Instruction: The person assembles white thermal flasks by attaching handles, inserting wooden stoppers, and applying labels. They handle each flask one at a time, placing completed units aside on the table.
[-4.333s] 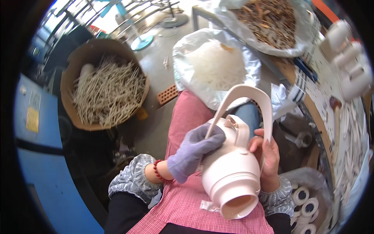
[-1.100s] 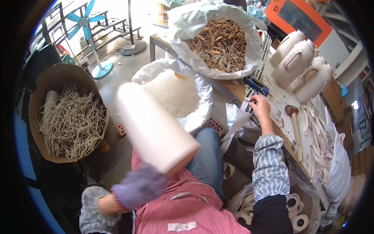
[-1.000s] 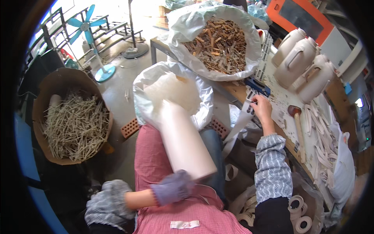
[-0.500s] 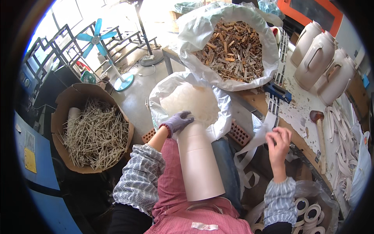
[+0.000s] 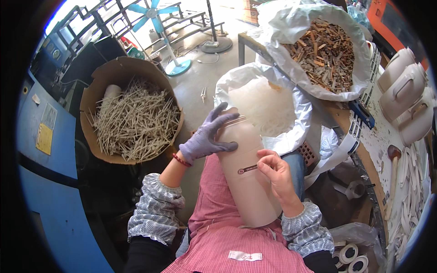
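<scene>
A workshop stocked with parts in bulk

The scuffed desk (image 5: 377, 139) carries several matching pale jugs (image 5: 402, 94) and a wooden-handled mallet (image 5: 394, 152), with a bulging bag (image 5: 284, 25) of small brown pieces (image 5: 323, 57) at its far end. Left of the desk stands a white sack (image 5: 299, 113) of translucent bits (image 5: 257, 98); farther left of the desk, a carton (image 5: 125, 67) crammed with thin pale sticks (image 5: 136, 125) and a blue cabinet (image 5: 50, 209).

Flask (image 5: 248, 189): pale pink cyl., slanted on lap (image 5: 211, 195), neck pointing away. Label (image 5: 248, 170): sm., dark, narrow, w/ round L end, on flask's upper side.
</scene>
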The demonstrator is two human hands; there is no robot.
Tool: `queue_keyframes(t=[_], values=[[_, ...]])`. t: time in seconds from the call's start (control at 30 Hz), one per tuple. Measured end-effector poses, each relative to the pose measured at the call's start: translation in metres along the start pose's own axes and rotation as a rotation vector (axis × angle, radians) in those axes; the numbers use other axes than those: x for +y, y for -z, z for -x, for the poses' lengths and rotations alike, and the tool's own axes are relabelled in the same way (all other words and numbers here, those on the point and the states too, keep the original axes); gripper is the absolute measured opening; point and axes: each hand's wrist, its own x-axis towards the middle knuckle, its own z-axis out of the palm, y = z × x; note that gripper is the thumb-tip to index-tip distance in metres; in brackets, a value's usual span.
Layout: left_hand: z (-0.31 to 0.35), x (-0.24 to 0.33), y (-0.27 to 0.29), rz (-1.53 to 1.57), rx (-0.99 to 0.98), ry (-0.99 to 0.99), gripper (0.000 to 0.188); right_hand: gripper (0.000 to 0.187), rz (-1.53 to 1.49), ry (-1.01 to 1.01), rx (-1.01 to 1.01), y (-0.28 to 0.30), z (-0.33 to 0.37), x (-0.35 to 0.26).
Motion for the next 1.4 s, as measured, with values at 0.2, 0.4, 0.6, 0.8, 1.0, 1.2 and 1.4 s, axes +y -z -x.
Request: queue_keyframes(t=[0.2,0.4,0.6,0.8,1.0,1.2,1.4], values=[[0.016,-0.022,-0.008,-0.001,0.012,-0.030,0.056,0.010,0.403,0.134,0.137,-0.024,-0.004,0.021],[0.022,-0.031,-0.008,-0.040,0.010,-0.083,0.060,0.012,0.562,0.154,0.201,-0.032,-0.011,0.026],[0.026,-0.022,-0.007,-0.180,0.002,-0.120,0.082,0.013,0.515,0.138,0.212,-0.029,-0.014,0.034],[0.020,-0.014,-0.007,-0.282,-0.063,-0.080,0.088,0.024,0.739,0.286,0.287,-0.036,-0.013,0.031],[0.014,0.000,0.007,-0.208,-0.194,0.015,0.084,0.037,0.810,0.461,0.296,-0.024,-0.024,0.043],[0.033,0.043,0.031,0.704,0.126,0.179,0.048,0.029,-0.138,-0.137,0.131,0.065,-0.057,0.094],[0.072,0.104,0.079,0.346,0.486,-0.038,0.068,0.033,0.147,0.419,0.027,-0.031,0.008,-0.041]])
